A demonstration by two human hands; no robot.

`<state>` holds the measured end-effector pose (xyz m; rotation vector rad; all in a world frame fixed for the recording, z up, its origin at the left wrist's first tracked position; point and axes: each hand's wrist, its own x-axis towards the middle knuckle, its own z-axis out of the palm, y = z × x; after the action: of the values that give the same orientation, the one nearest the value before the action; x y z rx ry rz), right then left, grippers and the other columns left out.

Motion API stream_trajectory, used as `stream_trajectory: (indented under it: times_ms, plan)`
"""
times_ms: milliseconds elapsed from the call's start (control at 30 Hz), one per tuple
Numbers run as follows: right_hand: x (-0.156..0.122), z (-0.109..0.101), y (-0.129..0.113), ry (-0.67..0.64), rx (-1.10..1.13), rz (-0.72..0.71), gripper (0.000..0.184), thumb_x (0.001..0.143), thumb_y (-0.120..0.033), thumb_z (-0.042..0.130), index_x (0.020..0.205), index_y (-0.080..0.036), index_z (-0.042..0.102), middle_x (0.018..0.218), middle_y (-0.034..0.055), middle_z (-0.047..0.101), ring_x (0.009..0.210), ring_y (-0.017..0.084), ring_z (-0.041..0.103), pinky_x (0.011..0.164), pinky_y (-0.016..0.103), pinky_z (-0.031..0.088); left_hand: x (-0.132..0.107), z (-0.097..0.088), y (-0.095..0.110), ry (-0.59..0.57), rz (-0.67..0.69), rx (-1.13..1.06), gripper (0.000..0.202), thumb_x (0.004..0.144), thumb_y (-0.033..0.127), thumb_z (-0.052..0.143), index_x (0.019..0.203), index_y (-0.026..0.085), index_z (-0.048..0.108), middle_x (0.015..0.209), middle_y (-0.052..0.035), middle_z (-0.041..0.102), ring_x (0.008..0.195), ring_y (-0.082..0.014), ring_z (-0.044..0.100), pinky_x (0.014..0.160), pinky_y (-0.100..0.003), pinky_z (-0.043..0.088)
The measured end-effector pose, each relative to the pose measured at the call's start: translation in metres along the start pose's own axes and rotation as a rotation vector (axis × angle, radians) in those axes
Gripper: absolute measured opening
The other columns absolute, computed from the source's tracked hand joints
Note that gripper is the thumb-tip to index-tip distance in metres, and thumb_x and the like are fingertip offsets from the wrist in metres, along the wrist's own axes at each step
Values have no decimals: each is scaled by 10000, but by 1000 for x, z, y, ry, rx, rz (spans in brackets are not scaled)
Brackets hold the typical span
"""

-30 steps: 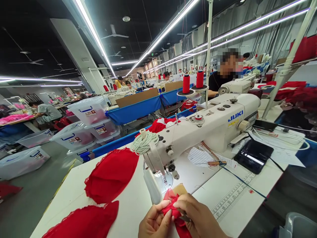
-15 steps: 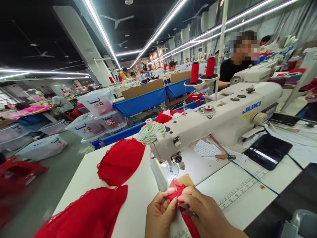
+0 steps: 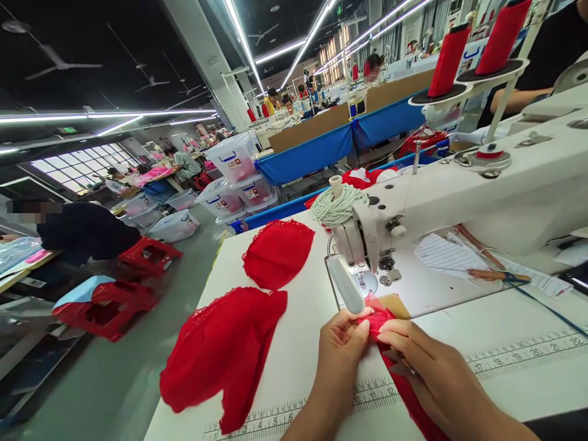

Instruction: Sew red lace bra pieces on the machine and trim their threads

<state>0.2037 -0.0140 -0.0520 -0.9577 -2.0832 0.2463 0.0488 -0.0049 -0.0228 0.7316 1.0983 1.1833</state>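
Both my hands pinch a small piece of red fabric on the white sewing table, just in front of the needle of a white sewing machine. My left hand grips its left edge with thumb and fingers closed. My right hand holds the right side, and a small metal tool shows under its fingers. The fabric trails back under my right wrist.
Two red lace-edged fabric pieces lie left of the machine: a large one and a cup-shaped one. A cord spool and red thread cones sit on the machine. Plastic bins, red stools and other workers fill the aisle.
The view swung left and tilted down, showing more of the aisle and table. My hands stayed on the red fabric near the needle, with the fabric now laid closer to the table.
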Motion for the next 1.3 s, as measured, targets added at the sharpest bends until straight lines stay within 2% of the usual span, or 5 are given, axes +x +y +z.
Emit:
stream_trajectory:
  times_ms: [300, 600, 767, 1033, 1300]
  plan:
    - [-6, 8, 3, 12, 67, 74, 463, 794, -56, 358, 1171, -277, 510, 1112, 66, 648, 818, 169, 677, 649, 268, 556, -2, 3, 2, 1, -7, -86, 319, 635, 295, 825, 878, 134, 697, 731, -29, 709, 633, -109, 610, 622, -205, 470]
    - [24, -10, -5, 166, 213, 230, 109, 860, -183, 547, 925, -262, 585, 843, -1, 626, 765, 138, 641, 681, 219, 536, -2, 11, 9, 27, -10, -24, 335, 547, 265, 863, 831, 138, 739, 718, -43, 728, 662, -119, 638, 658, -201, 491]
    - [29, -8, -8, 137, 200, 231, 127, 865, -159, 511, 855, -252, 596, 820, -4, 599, 738, 130, 621, 644, 218, 510, -2, 9, 6, 43, 5, 37, 285, 559, 225, 838, 815, 142, 742, 667, -27, 713, 602, -102, 610, 604, -186, 478]
    - [34, -5, -12, 129, 252, 458, 177, 880, -267, 463, 707, -244, 495, 678, -29, 565, 572, 125, 545, 512, 225, 454, -2, 5, 2, -2, -5, -22, 276, 590, 235, 840, 824, 135, 732, 704, -37, 720, 649, -114, 630, 662, -207, 499]
    - [25, -14, -8, 82, 190, 458, 172, 919, -342, 443, 814, -253, 546, 709, -36, 616, 579, 119, 593, 529, 212, 492, -1, 7, 4, -8, -57, -142, 344, 540, 248, 874, 825, 121, 730, 701, -46, 722, 597, -92, 609, 630, -193, 487]
